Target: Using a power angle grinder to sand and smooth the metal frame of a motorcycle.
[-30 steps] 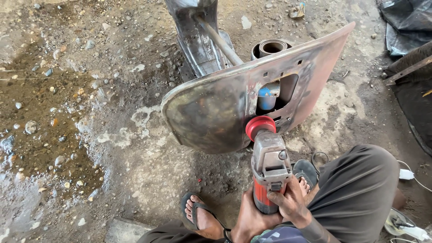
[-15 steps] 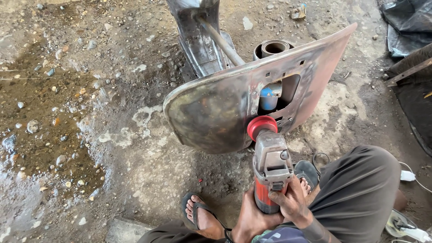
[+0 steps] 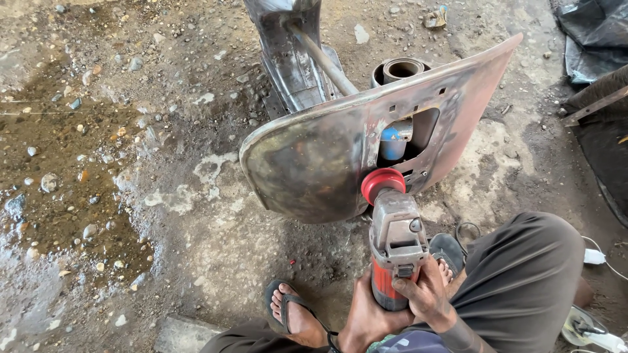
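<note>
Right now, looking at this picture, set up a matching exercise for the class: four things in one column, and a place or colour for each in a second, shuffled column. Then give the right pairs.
Things:
1. grinder
2. metal panel
3. sandal
4. puddle

Places or colours:
A. wet patch on the ground, far left
B. on the foot at the bottom of the picture
C. held in both hands, red guard at its front
D. curved and rusty, standing above the grinder

Pairs: 1-C, 2-D, 3-B, 4-A
</note>
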